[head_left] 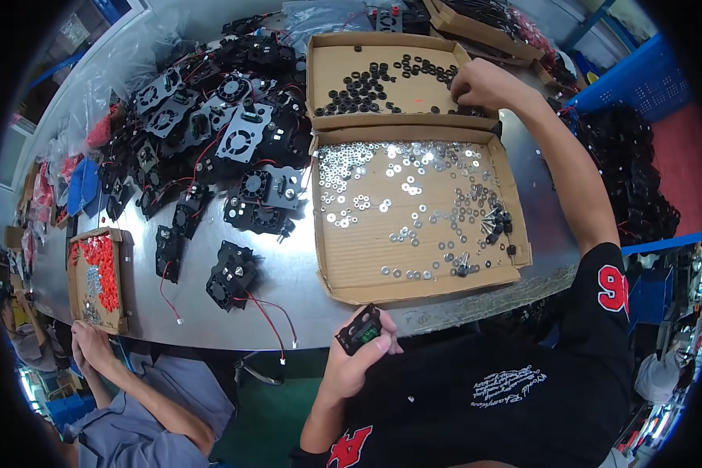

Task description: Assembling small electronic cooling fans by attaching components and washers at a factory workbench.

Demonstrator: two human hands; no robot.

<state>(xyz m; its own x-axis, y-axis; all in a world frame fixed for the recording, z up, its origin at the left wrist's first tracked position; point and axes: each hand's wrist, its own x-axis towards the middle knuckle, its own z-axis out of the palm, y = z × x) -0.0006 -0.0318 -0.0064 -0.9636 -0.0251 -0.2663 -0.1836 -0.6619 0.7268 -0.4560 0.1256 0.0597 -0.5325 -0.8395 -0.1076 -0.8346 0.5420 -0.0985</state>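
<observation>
Close to my body, below the table's front edge, my left hand [352, 360] grips a small black plastic part [358, 329] with a green circuit board on it. My right hand [482, 84] reaches into the right side of the far cardboard tray [343, 122], fingers curled downward. Whatever its fingertips pinch, if anything, is hidden. Black rubber-like rings [359, 93] lie in that tray. The nearer cardboard tray [359, 246] holds scattered metal washers [409, 187] and nuts, with screws [491, 222] and small black pieces toward its right.
Black fan assemblies [242, 140] with red wires are heaped on the metal table's left half; a single one [232, 274] sits nearer. At far left, a co-worker's hands [92, 343] are by a small tray [122, 288] of orange-red parts. A blue crate [632, 78] stands right.
</observation>
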